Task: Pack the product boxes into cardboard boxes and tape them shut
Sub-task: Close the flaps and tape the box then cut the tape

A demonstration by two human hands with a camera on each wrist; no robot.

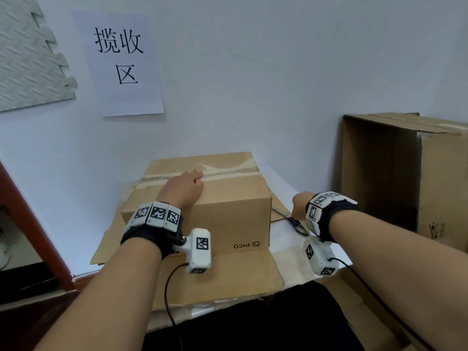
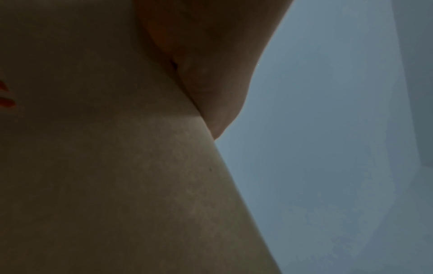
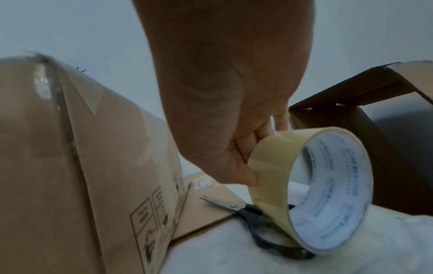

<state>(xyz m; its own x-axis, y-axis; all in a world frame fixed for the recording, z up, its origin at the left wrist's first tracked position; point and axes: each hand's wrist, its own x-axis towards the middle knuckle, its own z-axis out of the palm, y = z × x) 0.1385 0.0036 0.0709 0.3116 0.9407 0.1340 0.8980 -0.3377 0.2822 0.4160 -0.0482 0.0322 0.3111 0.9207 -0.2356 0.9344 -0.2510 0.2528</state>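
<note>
A closed brown cardboard box (image 1: 228, 211) marked PICO stands in the middle of the table, with clear tape (image 1: 228, 173) along its top seam. My left hand (image 1: 184, 184) rests on the box top, fingers at the seam; the left wrist view is dim and shows only the heel of the hand (image 2: 211, 74) on the cardboard (image 2: 117, 185). Right of the box, my right hand (image 3: 246, 166) pinches a roll of clear tape (image 3: 328, 194) just above the table. In the head view the right hand (image 1: 298, 203) hides the roll.
Black-handled scissors (image 3: 257, 218) lie on the table beside the box, under the roll. A flat cardboard sheet (image 1: 228, 279) lies under the box. A large open carton (image 1: 405, 178) lies on its side at the right. A paper sign (image 1: 121, 62) hangs on the wall.
</note>
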